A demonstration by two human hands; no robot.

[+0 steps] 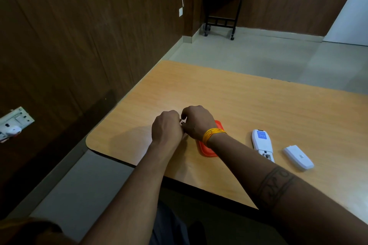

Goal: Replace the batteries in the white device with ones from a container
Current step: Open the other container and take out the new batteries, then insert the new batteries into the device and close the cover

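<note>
Lying on the counter (258, 93), the white device (262, 144) has its back cover off. The slot at its near end is open, and I cannot tell if a battery is inside. The cover (298, 157) lies just beside it, on the right.

To the left of the device sits an orange container (207, 148). The right hand (197, 122) and its wrist hide most of it. A yellow band (214, 134) goes round that wrist.

Both hands meet just past the container, near the left part of the counter. The left hand (166, 127) has its fingers curled in. The right hand's fingers are curled too. The two hands touch at the fingertips. They seem to pinch something small between them, but it is hidden, so I cannot tell what it is. It may be a battery or the container's lid.

I think the step now is getting new batteries out of the container. To do it well, hold the small thing firmly so it does not roll off the counter. Take out one battery at a time. Look for the plus end before going to the device. Keep the cover where it is, so it is easy to find later.

A small dark table (221, 6) stands far back by the wall.
</note>
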